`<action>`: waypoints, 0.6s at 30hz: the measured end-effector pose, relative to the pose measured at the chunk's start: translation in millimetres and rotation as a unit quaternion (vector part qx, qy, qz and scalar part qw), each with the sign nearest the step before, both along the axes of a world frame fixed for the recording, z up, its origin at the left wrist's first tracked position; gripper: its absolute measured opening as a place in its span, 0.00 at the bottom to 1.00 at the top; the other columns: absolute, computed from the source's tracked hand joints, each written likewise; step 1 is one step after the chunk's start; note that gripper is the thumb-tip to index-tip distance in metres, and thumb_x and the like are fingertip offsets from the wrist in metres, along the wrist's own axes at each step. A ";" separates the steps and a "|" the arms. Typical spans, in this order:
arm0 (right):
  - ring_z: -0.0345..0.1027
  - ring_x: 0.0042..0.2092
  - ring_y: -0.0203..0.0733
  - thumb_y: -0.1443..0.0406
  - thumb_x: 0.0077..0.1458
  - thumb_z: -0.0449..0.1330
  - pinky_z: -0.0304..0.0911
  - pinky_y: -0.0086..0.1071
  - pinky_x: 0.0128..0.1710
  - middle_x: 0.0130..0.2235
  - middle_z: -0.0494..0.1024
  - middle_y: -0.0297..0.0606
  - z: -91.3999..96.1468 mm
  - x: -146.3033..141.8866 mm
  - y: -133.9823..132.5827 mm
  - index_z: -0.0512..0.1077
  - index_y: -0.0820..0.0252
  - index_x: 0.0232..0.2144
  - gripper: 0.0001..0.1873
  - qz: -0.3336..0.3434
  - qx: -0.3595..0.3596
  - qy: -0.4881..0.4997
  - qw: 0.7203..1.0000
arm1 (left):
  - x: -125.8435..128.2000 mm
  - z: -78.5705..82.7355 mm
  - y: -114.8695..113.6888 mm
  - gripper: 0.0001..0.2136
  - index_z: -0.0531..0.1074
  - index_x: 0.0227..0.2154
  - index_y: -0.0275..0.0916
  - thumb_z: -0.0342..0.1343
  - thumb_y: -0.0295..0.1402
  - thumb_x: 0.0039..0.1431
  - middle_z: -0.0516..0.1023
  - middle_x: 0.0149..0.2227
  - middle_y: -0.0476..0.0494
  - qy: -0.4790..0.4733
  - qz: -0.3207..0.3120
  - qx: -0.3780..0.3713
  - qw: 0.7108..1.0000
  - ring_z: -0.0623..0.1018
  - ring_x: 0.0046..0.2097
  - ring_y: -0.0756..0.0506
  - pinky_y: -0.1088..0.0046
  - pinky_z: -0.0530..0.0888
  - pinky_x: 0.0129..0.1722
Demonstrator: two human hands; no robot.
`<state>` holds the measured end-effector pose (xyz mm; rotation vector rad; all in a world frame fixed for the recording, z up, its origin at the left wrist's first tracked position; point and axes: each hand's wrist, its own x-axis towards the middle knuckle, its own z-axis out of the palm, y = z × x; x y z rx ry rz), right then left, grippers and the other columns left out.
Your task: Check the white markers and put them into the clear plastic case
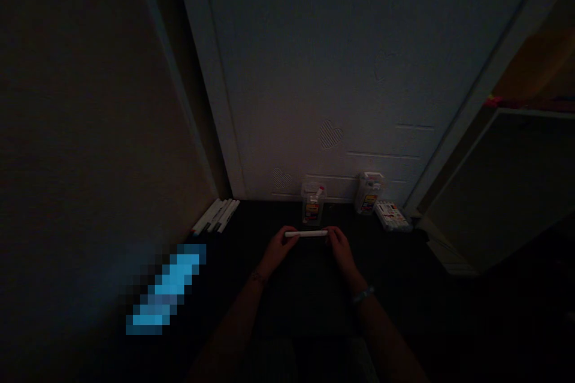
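Note:
The scene is very dark. I hold a white marker pen (pixel 306 233) level in front of me over the dark floor. My left hand (pixel 277 251) pinches its left end. My right hand (pixel 340 249) pinches its right end; a pale band circles that wrist. Beyond the pen, a clear plastic marker box (pixel 312 202) stands against the white door, with one marker sticking out of it.
A second clear marker box (pixel 369 192) stands further right by the door (pixel 341 72), with a flat pack of markers (pixel 392 216) beside it. Several white markers (pixel 216 216) lie by the left wall. A blurred blue glowing patch (pixel 165 290) sits at lower left. A dark panel (pixel 498 191) leans at right.

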<state>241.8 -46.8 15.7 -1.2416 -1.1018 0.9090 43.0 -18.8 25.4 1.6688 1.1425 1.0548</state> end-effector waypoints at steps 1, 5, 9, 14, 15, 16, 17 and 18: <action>0.57 0.25 0.35 0.51 0.50 0.52 0.53 0.27 0.24 0.23 0.65 0.31 -0.1 0.1 0.0 0.70 0.57 0.33 0.18 0.000 0.001 0.000 1.000 | -0.3 -0.6 0.3 0.16 0.70 0.38 0.39 0.52 0.43 0.51 0.72 0.33 0.49 -0.002 -0.003 0.003 1.000 0.71 0.34 0.48 0.75 0.68 0.33; 0.57 0.26 0.35 0.51 0.50 0.53 0.53 0.28 0.25 0.23 0.65 0.30 -0.8 0.2 0.4 0.71 0.57 0.33 0.18 -0.001 0.011 -0.001 1.000 | -1.1 -3.0 1.7 0.14 0.70 0.38 0.39 0.52 0.42 0.51 0.72 0.35 0.48 -0.001 -0.002 0.007 1.000 0.71 0.36 0.48 0.75 0.68 0.35; 0.57 0.25 0.35 0.50 0.49 0.52 0.53 0.28 0.25 0.22 0.64 0.30 -0.3 -0.4 0.6 0.71 0.58 0.32 0.19 -0.010 0.001 -0.001 1.000 | -1.4 -4.6 2.4 0.15 0.69 0.39 0.39 0.51 0.41 0.52 0.72 0.34 0.48 0.001 -0.005 0.002 1.000 0.71 0.35 0.48 0.75 0.68 0.34; 0.57 0.26 0.36 0.50 0.51 0.51 0.52 0.28 0.25 0.23 0.64 0.31 0.3 -1.2 -0.1 0.70 0.57 0.33 0.19 -0.001 -0.001 -0.003 1.000 | -1.5 -4.6 2.0 0.16 0.69 0.39 0.39 0.51 0.43 0.51 0.72 0.32 0.49 0.001 -0.001 -0.007 1.000 0.71 0.34 0.48 0.76 0.67 0.32; 0.57 0.26 0.36 0.50 0.51 0.51 0.53 0.28 0.25 0.23 0.64 0.31 0.2 -1.1 0.0 0.70 0.57 0.33 0.18 0.001 0.000 -0.005 1.000 | -1.3 -4.4 1.7 0.16 0.69 0.38 0.39 0.52 0.44 0.51 0.72 0.32 0.49 -0.001 0.001 -0.007 1.000 0.71 0.34 0.48 0.75 0.67 0.32; 0.57 0.26 0.36 0.50 0.51 0.51 0.53 0.28 0.25 0.23 0.64 0.31 0.0 -1.0 0.2 0.70 0.57 0.32 0.18 0.001 -0.002 -0.006 1.000 | -1.1 -4.2 1.5 0.16 0.69 0.39 0.39 0.52 0.44 0.51 0.72 0.32 0.49 -0.003 0.001 -0.008 1.000 0.71 0.34 0.48 0.75 0.67 0.32; 0.57 0.26 0.36 0.51 0.51 0.51 0.53 0.28 0.25 0.23 0.64 0.31 -0.2 -0.7 0.4 0.70 0.57 0.32 0.18 -0.001 -0.004 -0.009 1.000 | -0.9 -4.0 1.3 0.16 0.69 0.39 0.39 0.52 0.44 0.51 0.72 0.33 0.49 -0.005 0.001 -0.008 1.000 0.71 0.34 0.48 0.75 0.68 0.33; 0.57 0.25 0.36 0.50 0.51 0.51 0.53 0.28 0.25 0.22 0.64 0.31 -0.4 -0.5 0.6 0.70 0.57 0.32 0.18 -0.004 -0.006 -0.011 1.000 | -0.6 -4.0 1.2 0.16 0.69 0.39 0.39 0.52 0.44 0.50 0.72 0.33 0.49 -0.008 -0.002 -0.007 1.000 0.71 0.35 0.48 0.75 0.68 0.33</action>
